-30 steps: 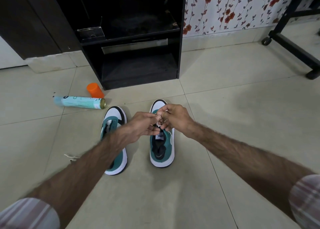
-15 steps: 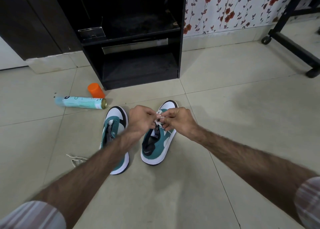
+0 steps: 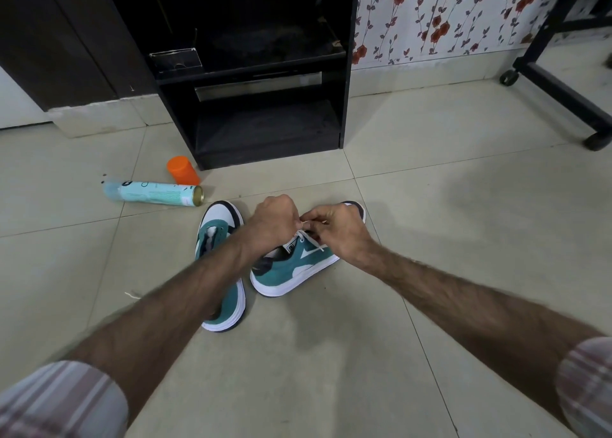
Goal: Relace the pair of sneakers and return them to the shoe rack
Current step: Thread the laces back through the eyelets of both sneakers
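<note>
- White cotton lace (image 3: 309, 238): my left hand (image 3: 273, 220) and right hand (image 3: 337, 230) both pinch it, to pull it tight.
- Teal suede sneaker (image 3: 294, 265) stands tilted on the floor tiles (image 3: 430, 238), before the black shoe rack (image 3: 265, 122), so I reach its eyelets.

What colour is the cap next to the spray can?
Orange cap; the head view shows it best.
</note>
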